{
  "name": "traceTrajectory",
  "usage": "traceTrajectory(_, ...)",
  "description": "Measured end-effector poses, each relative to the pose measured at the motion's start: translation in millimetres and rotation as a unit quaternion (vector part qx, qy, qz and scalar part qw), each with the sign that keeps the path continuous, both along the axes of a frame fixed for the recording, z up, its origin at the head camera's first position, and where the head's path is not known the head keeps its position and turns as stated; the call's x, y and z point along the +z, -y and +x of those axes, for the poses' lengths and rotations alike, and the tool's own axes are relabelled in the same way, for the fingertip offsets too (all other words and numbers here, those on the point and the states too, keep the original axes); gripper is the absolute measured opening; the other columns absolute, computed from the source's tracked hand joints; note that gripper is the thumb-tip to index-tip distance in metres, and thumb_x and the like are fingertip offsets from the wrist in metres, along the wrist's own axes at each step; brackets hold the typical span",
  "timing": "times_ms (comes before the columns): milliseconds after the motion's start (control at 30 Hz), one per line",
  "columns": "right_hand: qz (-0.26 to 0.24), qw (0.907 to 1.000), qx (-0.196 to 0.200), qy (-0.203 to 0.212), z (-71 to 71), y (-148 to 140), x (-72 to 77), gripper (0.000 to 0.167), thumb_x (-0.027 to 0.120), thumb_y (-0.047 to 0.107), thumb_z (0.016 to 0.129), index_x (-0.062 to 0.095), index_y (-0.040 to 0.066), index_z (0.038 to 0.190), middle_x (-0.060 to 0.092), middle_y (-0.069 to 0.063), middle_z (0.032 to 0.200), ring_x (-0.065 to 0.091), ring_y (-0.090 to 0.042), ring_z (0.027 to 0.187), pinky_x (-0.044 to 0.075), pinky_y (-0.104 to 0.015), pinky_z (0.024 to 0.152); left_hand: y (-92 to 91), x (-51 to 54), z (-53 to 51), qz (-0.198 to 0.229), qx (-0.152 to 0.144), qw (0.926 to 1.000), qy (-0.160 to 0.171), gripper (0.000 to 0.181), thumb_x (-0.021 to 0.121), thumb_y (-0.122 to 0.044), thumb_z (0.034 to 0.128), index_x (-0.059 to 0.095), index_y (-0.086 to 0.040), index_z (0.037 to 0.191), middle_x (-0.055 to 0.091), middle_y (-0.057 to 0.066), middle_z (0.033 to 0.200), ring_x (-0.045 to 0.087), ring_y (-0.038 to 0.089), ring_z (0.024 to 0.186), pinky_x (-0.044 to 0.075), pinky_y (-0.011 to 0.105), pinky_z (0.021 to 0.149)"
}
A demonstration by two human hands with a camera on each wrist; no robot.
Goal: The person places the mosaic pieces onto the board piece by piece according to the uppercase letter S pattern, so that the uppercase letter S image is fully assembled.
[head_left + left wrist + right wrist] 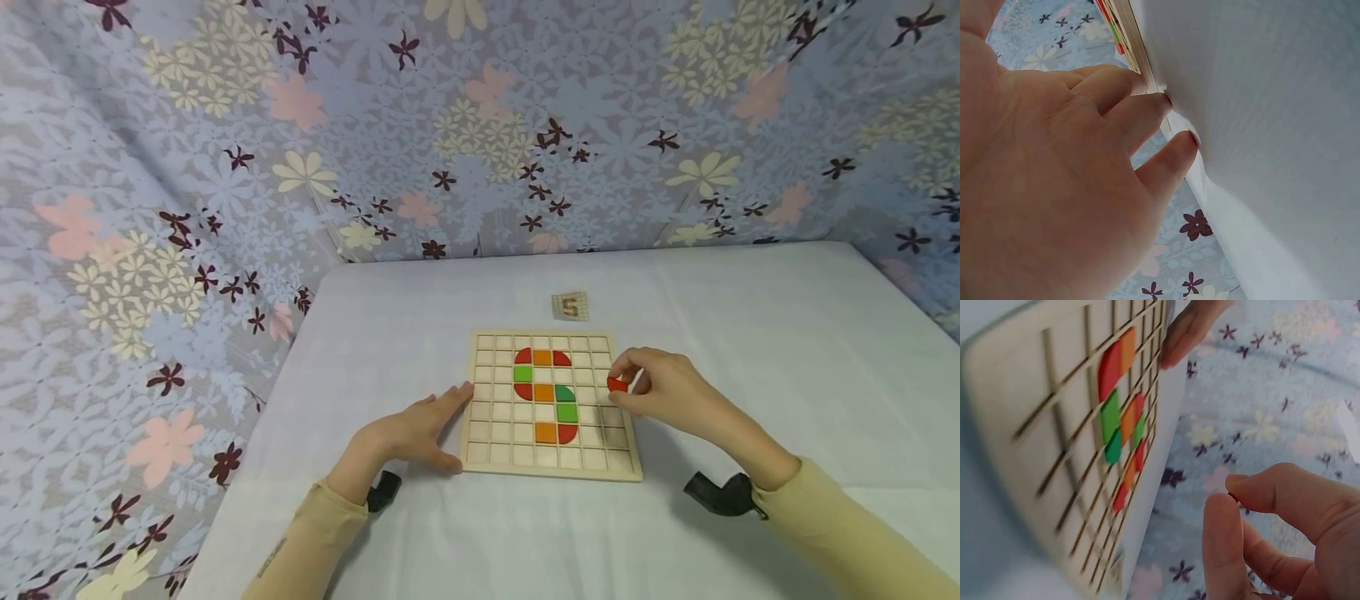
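Note:
A wooden grid board lies on the white table. On it an S-like figure is made of red quarter-round tiles, orange square tiles, green square tiles and one dark green quarter-round tile. My left hand rests at the board's left edge, fingers spread, with thumb and fingertips against the frame. Over the right edge of the board, my right hand pinches a red tile between thumb and fingers. In the right wrist view only a thin dark edge of that tile shows between the fingertips.
A small card with a printed grid and S-like figure lies behind the board. The white cloth covers the table, and a floral curtain hangs behind it. Black devices sit at both wrists.

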State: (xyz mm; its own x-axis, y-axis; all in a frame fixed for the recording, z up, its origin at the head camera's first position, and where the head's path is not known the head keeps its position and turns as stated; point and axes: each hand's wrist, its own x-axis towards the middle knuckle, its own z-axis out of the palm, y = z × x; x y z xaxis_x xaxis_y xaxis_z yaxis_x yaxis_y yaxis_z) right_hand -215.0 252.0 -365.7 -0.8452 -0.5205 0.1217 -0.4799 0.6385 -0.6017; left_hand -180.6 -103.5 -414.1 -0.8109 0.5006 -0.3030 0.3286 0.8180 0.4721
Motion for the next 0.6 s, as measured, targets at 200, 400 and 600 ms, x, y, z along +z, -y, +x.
traceTrajectory(200, -0.01, 0.9992, 0.036, -0.01, -5.8, 25.9, 1.2, 0.019, 0.073, 0.011, 0.08, 0.063, 0.007, 0.095, 0.058, 0.004, 0.081, 0.055, -0.009, 0.064, 0.048, -0.024, 0.051, -2.0, 1.5, -1.8, -0.003, -0.007, 1.0, -0.004, 0.104, 0.077, -0.034, 0.0772, 0.01, -0.012, 0.153, 0.013, 0.01, 0.156, 0.016, 0.027, 0.141, 0.017, 0.041, 0.114)
traceTrajectory(400, -0.019, 0.9952, 0.095, -0.012, -8.3, 56.0, -7.1, 0.017, 0.072, 0.011, 0.081, 0.064, 0.007, 0.095, 0.06, 0.002, 0.084, 0.054, -0.007, 0.064, 0.05, -0.025, 0.057, -2.1, 1.7, -0.9, 0.001, -0.006, 1.0, -0.003, 0.104, 0.078, -0.032, 0.0765, 0.011, -0.01, 0.153, 0.014, 0.011, 0.156, 0.016, 0.025, 0.141, 0.017, 0.04, 0.114)
traceTrajectory(600, -0.003, 0.9905, 0.137, 0.004, -5.5, 85.0, -18.5, 0.017, 0.072, 0.012, 0.08, 0.064, 0.009, 0.095, 0.059, 0.004, 0.086, 0.052, -0.005, 0.062, 0.049, -0.023, 0.059, -1.0, 2.3, 0.8, 0.005, -0.004, 1.0, 0.0, 0.104, 0.077, -0.032, 0.0767, 0.011, -0.01, 0.153, 0.014, 0.012, 0.156, 0.015, 0.024, 0.141, 0.016, 0.039, 0.114)
